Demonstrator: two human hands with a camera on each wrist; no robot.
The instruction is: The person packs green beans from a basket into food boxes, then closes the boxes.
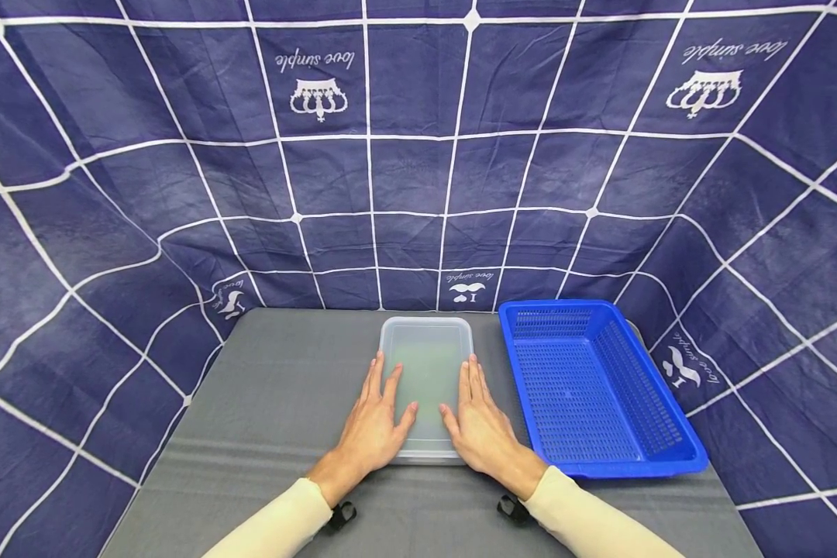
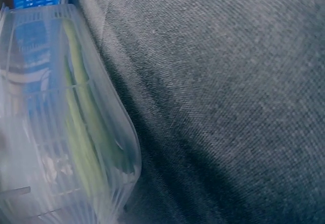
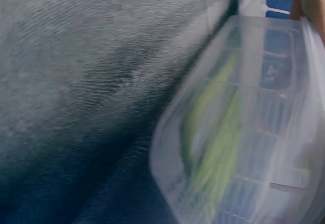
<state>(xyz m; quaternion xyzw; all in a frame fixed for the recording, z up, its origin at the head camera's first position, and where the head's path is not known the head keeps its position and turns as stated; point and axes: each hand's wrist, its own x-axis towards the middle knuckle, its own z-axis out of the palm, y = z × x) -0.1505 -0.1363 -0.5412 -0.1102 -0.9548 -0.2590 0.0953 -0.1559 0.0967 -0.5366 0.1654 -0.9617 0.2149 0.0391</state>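
A clear plastic food box with a whitish lid on it sits on the grey table. Through its wall in the left wrist view, long slender green vegetables lie inside; the right wrist view shows the same green pieces, somewhat blurred. My left hand rests along the lid's left edge, fingers straight and thumb over the top. On the opposite edge lies my right hand, also with straight fingers, its thumb pointing inward. Some of its fingers show at the box's rim in the right wrist view.
To the right of the box stands a blue perforated plastic basket, with nothing in it. Grey cloth covers the table. A blue checked curtain rises behind it and at both sides.
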